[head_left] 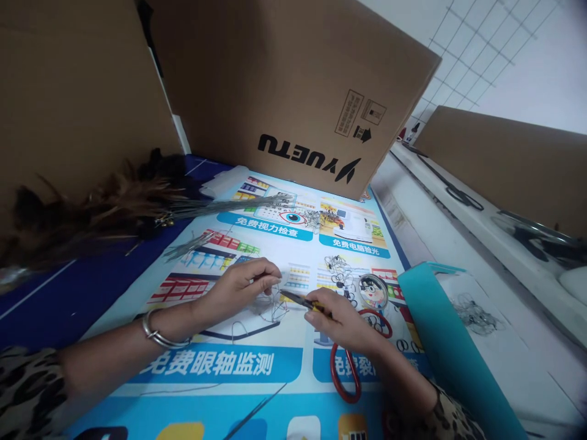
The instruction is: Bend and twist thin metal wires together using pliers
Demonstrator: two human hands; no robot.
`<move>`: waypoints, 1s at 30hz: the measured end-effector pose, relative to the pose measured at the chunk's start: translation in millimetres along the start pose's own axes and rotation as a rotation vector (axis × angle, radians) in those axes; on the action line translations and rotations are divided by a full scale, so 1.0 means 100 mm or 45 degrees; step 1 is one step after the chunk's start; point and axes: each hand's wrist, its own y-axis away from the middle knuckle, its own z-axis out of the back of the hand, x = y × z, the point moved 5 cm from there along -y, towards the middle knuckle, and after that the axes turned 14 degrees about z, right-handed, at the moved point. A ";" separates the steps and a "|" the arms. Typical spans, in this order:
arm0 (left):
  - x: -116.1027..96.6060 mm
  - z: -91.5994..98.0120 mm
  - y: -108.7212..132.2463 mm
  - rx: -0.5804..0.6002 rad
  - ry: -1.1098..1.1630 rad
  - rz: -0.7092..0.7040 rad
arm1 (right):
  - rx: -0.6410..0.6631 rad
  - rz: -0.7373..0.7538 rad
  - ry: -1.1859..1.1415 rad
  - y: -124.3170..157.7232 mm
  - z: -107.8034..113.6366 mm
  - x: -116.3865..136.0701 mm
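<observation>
My left hand [243, 284] pinches a thin wire [279, 292] between thumb and forefinger, though the wire is too fine to follow clearly. Closed around yellow-handled pliers [297, 298], my right hand [342, 318] points their dark jaws left, close to my left fingertips. Beneath my left hand, a loose tangle of bent wire [270, 311] rests on the printed mat [192, 391]. Red-handled scissors [345, 386] lie under my right hand, which hides part of them.
A tall cardboard box [275, 79] stands at the back. Wire bundles [229, 206] and brown feathers [105, 198] lie left. Rightward are a round tin [372, 292], small black rings [407, 346], a wire heap [338, 269] and a teal folder [435, 324]. Straight wires [257, 409] lie in front.
</observation>
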 end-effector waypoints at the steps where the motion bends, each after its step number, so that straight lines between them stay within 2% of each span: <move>1: -0.01 0.00 0.00 0.011 0.000 -0.013 | 0.008 0.003 -0.018 0.00 0.00 0.00; 16: -0.03 -0.02 0.02 0.080 0.014 -0.126 | 0.017 0.038 -0.093 -0.01 0.02 0.05; 30: -0.07 -0.02 0.03 0.176 0.093 -0.069 | 0.151 0.086 -0.192 -0.02 0.00 0.12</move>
